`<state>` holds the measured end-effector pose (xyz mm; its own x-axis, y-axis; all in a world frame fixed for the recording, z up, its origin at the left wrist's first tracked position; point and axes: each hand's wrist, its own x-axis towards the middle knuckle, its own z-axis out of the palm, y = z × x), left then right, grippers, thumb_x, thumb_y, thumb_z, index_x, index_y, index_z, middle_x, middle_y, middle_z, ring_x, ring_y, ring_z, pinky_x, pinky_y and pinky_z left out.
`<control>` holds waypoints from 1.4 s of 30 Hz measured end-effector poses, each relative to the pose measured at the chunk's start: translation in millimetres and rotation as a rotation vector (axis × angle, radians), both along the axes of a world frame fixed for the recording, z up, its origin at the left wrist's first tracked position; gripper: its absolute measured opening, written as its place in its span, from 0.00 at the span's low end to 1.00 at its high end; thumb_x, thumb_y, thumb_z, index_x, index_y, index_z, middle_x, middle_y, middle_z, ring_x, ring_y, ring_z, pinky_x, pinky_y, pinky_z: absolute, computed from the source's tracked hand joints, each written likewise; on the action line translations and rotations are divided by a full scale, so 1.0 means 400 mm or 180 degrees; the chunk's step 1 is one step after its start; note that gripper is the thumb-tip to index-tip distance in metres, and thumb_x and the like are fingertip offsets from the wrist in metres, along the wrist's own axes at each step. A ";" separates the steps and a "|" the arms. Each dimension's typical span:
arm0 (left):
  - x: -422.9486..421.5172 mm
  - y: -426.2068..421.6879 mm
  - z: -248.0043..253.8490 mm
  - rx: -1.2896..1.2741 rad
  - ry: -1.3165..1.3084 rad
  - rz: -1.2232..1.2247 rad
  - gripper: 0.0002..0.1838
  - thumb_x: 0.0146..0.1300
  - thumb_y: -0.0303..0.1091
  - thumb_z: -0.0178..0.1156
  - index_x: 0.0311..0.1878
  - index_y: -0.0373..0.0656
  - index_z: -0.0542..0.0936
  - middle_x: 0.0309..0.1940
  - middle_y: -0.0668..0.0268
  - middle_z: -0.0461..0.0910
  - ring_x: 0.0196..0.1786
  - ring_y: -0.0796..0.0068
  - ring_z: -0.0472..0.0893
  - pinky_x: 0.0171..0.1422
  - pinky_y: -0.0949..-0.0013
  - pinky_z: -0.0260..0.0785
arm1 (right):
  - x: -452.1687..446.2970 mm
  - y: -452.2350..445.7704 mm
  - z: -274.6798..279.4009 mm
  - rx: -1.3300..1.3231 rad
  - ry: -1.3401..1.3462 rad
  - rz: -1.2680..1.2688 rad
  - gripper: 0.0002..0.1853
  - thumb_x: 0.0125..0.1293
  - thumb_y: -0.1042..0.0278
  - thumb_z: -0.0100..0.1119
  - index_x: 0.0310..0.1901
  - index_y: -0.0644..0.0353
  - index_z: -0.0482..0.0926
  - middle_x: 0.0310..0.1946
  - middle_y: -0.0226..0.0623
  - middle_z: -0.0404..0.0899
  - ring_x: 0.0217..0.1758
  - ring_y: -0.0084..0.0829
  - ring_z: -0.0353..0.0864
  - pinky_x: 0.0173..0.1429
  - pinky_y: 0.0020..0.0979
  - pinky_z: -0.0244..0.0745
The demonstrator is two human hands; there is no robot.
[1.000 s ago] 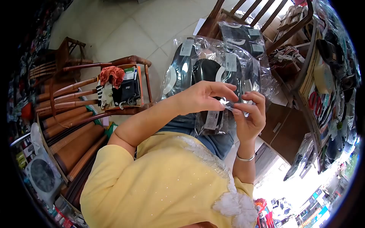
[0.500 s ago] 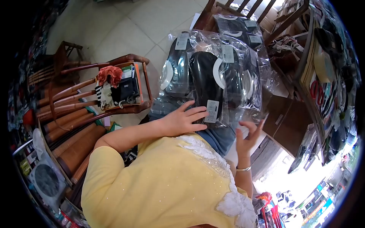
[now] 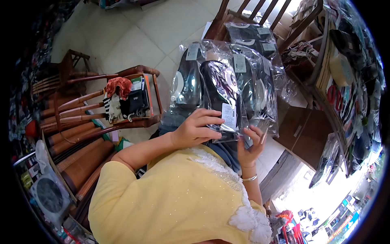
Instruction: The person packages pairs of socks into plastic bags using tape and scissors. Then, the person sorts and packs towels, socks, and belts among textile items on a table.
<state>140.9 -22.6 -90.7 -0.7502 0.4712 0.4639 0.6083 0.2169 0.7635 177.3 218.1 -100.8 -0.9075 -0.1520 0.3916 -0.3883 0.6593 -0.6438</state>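
Note:
Across my lap lie clear plastic bags with flat black pieces inside, each with a pale paper label. The front bag (image 3: pixel 221 83) shines in the light, its label (image 3: pixel 229 117) towards me. My left hand (image 3: pixel 198 127) rests on this bag's near end with its fingers spread beside the label. At the near right corner of the bag is my right hand (image 3: pixel 251 146), a bracelet (image 3: pixel 249 178) on its wrist. Its fingers are bent and the thumb is close to the index finger. Whatever they pinch is too small to make out.
More bags (image 3: pixel 252 37) lie on a wooden chair beyond my lap. A second wooden chair (image 3: pixel 140 121) at left carries folded clothes and a red cloth (image 3: pixel 118 86). At right stand a cardboard box (image 3: pixel 302 132) and a crowded table with red scissors (image 3: pixel 334 96) and a tape roll (image 3: pixel 341 70).
My right hand has moved left and in to the front bag's near corner. The left hand stays by the label, and the bag's surface now reflects more light.

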 end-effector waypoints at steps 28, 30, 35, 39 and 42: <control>-0.214 0.077 -0.127 0.1185 -0.3564 -0.0193 0.41 0.49 0.24 0.70 0.67 0.34 0.61 0.58 0.57 0.72 0.61 0.69 0.71 0.62 0.68 0.67 | -0.402 -0.047 0.096 -0.2675 -0.1149 -0.0626 0.40 0.64 0.77 0.59 0.71 0.63 0.45 0.43 0.41 0.80 0.37 0.23 0.78 0.36 0.20 0.71; -0.219 0.066 -0.119 0.1734 -0.3933 -0.0026 0.40 0.50 0.23 0.68 0.67 0.34 0.61 0.57 0.58 0.73 0.60 0.68 0.71 0.61 0.67 0.67 | -0.364 -0.035 0.072 -0.2450 -0.0803 -0.0604 0.50 0.59 0.71 0.66 0.73 0.61 0.38 0.54 0.45 0.73 0.46 0.27 0.77 0.43 0.23 0.74; -0.307 0.020 -0.056 0.3612 -0.4721 0.0418 0.22 0.61 0.32 0.62 0.58 0.41 0.70 0.48 0.60 0.80 0.48 0.66 0.82 0.53 0.60 0.78 | -0.213 -0.022 0.059 -0.1997 -0.0328 -0.0105 0.61 0.52 0.57 0.74 0.73 0.59 0.34 0.60 0.49 0.69 0.55 0.36 0.74 0.57 0.35 0.70; -0.336 0.021 -0.023 0.3675 -0.4484 0.0504 0.22 0.63 0.35 0.62 0.58 0.42 0.70 0.48 0.60 0.81 0.48 0.66 0.83 0.53 0.58 0.78 | -0.164 -0.046 0.059 -0.1687 -0.0198 0.0263 0.69 0.43 0.44 0.77 0.73 0.58 0.32 0.63 0.49 0.64 0.59 0.40 0.72 0.61 0.40 0.67; -0.344 0.026 -0.039 0.3651 -0.4571 0.0533 0.22 0.64 0.38 0.61 0.58 0.41 0.71 0.49 0.59 0.80 0.49 0.66 0.83 0.54 0.59 0.77 | -0.160 -0.069 0.061 -0.1760 -0.0249 0.0344 0.72 0.41 0.44 0.79 0.73 0.57 0.29 0.65 0.49 0.62 0.60 0.42 0.71 0.62 0.41 0.67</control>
<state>3.4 -12.0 -106.1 -0.8098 0.3115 -0.4971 -0.5357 -0.7380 0.4103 113.1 190.4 -76.3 -0.9277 -0.0370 0.3716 -0.3721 0.1752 -0.9115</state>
